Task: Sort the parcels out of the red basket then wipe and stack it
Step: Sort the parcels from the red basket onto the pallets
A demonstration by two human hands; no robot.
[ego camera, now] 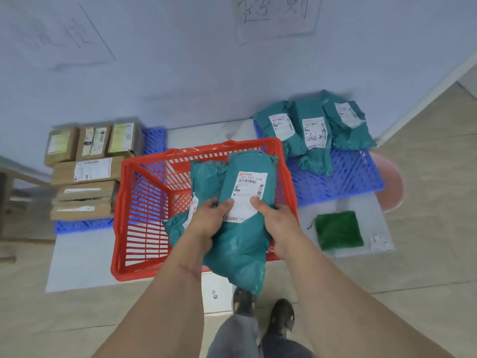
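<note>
Both hands, the left hand (206, 220) and right hand (275, 223), are clasped around a teal parcel (242, 202), label up for reading, over the red basket (134, 202), where one more teal parcel (204, 177) is left.

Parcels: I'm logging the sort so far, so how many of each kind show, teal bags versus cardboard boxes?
Teal bags: 5, three on the blue pallet at right, one held over the red basket by both hands, one in the basket.
Cardboard boxes: about 6, at left; the lower stack is hard to separate.
Total: about 11.
</note>
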